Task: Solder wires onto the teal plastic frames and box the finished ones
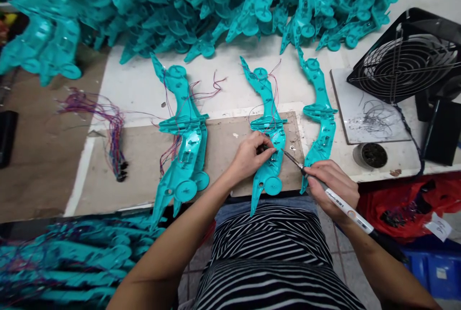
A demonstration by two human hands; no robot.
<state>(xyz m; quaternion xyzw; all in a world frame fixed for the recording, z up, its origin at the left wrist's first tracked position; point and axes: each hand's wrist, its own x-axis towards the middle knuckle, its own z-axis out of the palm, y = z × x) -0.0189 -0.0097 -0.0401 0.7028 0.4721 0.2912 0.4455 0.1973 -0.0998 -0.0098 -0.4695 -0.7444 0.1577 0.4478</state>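
In front of me on a cardboard sheet lies a teal plastic shell [267, 99] with thin red and purple wires running over it. My left hand [252, 155] pinches at its lower half; a small dark piece shows at the fingertips, too small to name. My right hand [333, 187] is wrapped round a white soldering iron [347, 209]. The iron's tip points left and is close to the shell's right edge, near my left fingers. Another teal shell with wires [190, 142] lies to the left. A third shell [319, 84] lies to the right, with no wires visible on it.
A big heap of teal shells [216, 3] fills the back. At right stand a black fan [414, 55], a white board [385, 125] with thin wire and a small round tin [370, 155]. A bundle of wires [115, 142] lies left. A red bag [399, 214] sits below the table edge.
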